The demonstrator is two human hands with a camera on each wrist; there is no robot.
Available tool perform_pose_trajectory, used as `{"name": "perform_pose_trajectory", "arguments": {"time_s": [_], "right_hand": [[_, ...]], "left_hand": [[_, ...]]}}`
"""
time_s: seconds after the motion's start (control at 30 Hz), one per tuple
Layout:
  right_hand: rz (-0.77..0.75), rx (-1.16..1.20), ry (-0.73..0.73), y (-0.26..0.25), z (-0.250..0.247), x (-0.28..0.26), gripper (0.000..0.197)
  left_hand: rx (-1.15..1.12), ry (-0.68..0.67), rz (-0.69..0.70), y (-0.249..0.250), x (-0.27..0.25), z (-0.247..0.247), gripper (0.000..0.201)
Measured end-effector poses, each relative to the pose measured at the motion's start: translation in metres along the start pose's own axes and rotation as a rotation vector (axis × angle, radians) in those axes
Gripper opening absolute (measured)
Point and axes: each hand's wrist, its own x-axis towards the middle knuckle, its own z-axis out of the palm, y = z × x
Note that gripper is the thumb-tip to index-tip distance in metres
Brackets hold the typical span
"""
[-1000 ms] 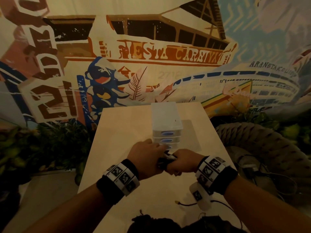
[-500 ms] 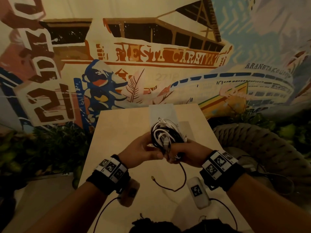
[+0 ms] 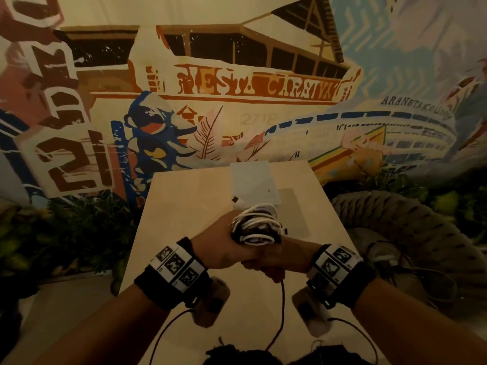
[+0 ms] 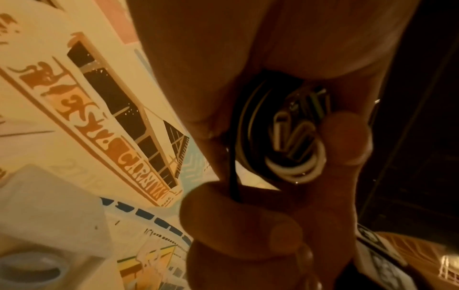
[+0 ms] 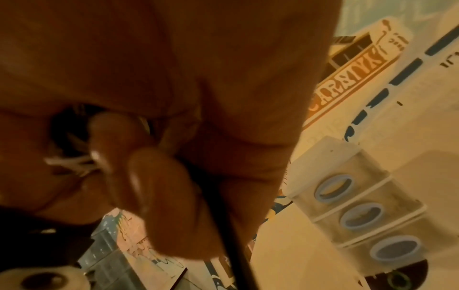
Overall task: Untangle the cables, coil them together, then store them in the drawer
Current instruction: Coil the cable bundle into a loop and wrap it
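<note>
Coiled black-and-white cable bundle (image 3: 257, 226) in front of the drawer unit (image 3: 254, 184), clamped in left hand (image 3: 224, 246); right hand (image 3: 274, 262) pinching the loose black tail (image 3: 282, 299). Left: tail wrapping, storing.

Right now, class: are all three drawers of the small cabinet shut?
Yes: in the right wrist view the three drawer fronts sit flush, none pulled out.
</note>
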Motion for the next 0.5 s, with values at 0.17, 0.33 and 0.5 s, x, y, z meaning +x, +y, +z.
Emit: {"name": "perform_pose_trajectory", "arguments": {"time_s": [0.17,0.33,0.5], "right_hand": [[-0.026,-0.132,0.091,0.007,-0.016,-0.001,0.004],[0.057,0.137,0.109,0.013,-0.024,-0.004,0.026],[0.068,-0.166,0.105,0.02,-0.029,-0.005,0.028]], "left_hand": [[0.163,0.081,-0.064,-0.012,-0.004,-0.011,0.028],[0.256,0.095,-0.149,-0.012,-0.006,-0.004,0.008],[0.615,0.014,-0.152,-0.019,-0.002,-0.001,0.013]]}}
